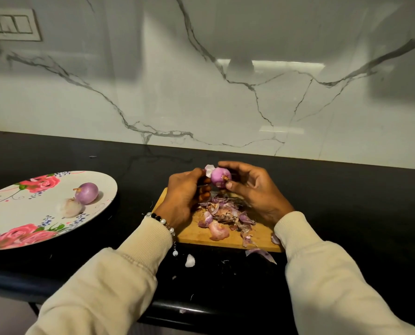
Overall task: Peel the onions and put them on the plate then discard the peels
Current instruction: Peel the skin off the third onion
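No readable text, label, brand, number or sign appeared anywhere in the view. The plate (13, 213) bore only painted roses and scrolls, and the wall switch panel (10, 25) showed no legible marking.

Obstacles: wooden cutting board (196, 234) heaped with peels (222, 215); floral plate (13, 213) at left bearing two onions (86, 192); loose scraps (190, 260) by the near edge. Open passage: bare black counter (346, 204) to the right; strip between plate and board.
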